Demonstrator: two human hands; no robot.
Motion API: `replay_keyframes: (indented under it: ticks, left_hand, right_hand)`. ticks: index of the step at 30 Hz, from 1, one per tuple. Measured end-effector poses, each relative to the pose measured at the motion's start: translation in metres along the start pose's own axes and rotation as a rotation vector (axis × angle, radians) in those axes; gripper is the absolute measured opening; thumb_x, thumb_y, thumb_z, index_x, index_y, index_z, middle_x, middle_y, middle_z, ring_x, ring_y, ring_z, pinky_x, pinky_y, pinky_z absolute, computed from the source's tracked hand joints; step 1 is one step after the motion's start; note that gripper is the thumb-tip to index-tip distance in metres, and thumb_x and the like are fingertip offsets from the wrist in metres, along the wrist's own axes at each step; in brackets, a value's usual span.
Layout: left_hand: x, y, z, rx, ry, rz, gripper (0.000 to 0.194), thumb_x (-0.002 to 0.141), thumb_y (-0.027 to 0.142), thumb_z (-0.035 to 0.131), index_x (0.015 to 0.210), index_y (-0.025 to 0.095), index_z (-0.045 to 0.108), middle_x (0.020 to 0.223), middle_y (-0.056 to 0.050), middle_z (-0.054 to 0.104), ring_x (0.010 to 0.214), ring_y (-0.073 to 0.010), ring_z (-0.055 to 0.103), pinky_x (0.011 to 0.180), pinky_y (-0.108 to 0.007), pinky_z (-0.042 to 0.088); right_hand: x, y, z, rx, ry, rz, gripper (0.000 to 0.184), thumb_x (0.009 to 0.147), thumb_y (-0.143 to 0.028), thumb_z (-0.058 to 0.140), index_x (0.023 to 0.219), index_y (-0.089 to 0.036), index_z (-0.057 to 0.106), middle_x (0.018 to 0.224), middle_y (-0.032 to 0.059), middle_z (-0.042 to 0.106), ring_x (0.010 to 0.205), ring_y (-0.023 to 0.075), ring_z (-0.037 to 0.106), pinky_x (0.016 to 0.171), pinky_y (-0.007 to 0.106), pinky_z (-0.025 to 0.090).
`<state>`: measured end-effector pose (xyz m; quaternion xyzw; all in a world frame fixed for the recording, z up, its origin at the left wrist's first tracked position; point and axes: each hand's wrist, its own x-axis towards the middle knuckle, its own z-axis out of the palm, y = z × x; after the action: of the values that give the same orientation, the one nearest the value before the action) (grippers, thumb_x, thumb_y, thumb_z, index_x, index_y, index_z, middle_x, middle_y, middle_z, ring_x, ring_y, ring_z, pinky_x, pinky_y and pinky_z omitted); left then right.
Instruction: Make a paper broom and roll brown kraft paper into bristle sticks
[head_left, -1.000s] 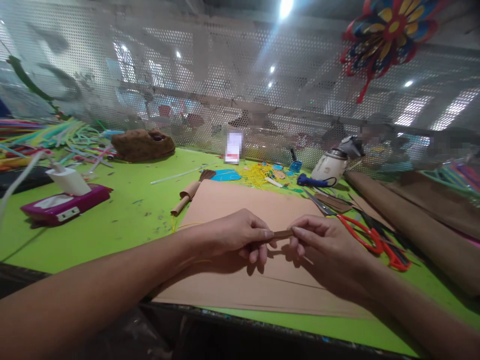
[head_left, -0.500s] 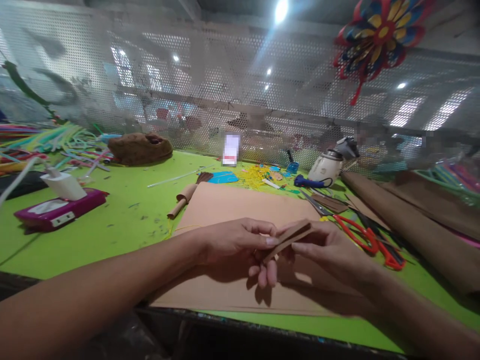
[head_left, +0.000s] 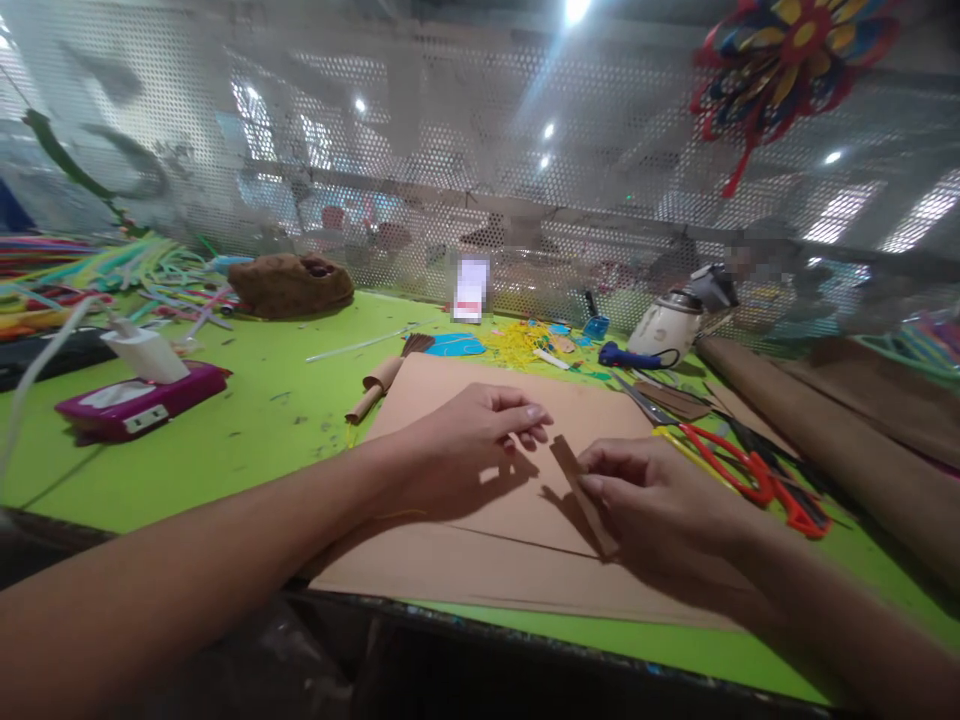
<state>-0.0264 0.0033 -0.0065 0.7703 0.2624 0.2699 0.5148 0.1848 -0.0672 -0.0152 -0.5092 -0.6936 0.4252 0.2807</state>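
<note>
Between the thumb and fingers of my right hand is a narrow folded strip of brown paper, held tilted above the sheet. My left hand hovers just left of the strip, apart from it, with its fingers stretched out and nothing visible in them. Under both hands lies a large tan paper sheet, its lower part crossed by a dark line. Right of my right hand lie scissors with orange-red handles, their blades pointing away to the left.
Rolled brown paper pieces rest at the sheet's left edge. A purple power strip with a white plug stands left. Behind are yellow scraps, a blue-handled tool and a white pot. A long brown roll lies right.
My left hand has let go of the brown paper strip and moved up and left. My right hand keeps the strip, which has turned so its lower end points toward me.
</note>
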Motion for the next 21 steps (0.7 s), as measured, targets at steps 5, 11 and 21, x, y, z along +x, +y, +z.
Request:
replay_keyframes:
  ticks: [5,11,21]
  left_hand:
    - [0.004,-0.007,0.009,0.321,-0.088,0.104,0.019,0.083,0.025,0.055,0.084,0.015,0.071,0.082,-0.004,0.065,0.077,-0.0144,0.056,0.068,-0.025,0.041]
    - [0.003,-0.011,0.012,0.641,-0.138,0.188,0.019,0.082,0.023,0.056,0.078,0.014,0.072,0.068,-0.002,0.062,0.063,-0.0108,0.051,0.057,-0.022,0.035]
    - [0.006,-0.014,0.014,0.795,-0.193,0.264,0.014,0.08,0.017,0.058,0.082,0.013,0.071,0.073,-0.003,0.064,0.067,-0.0125,0.055,0.063,-0.023,0.04]
  right_hand:
    - [0.005,-0.004,0.001,-0.314,-0.087,-0.132,0.023,0.087,-0.03,0.049,0.085,-0.018,0.068,0.077,0.0022,0.066,0.072,0.0159,0.058,0.063,0.025,0.044]
    - [0.007,0.0,0.013,-0.482,0.054,-0.181,0.022,0.087,-0.032,0.053,0.08,-0.019,0.069,0.069,0.0014,0.065,0.06,0.0128,0.053,0.052,0.023,0.039]
    - [0.013,0.014,0.012,-0.558,0.084,-0.385,0.015,0.085,-0.026,0.056,0.077,-0.018,0.065,0.073,0.0023,0.064,0.061,0.0112,0.055,0.056,0.023,0.039]
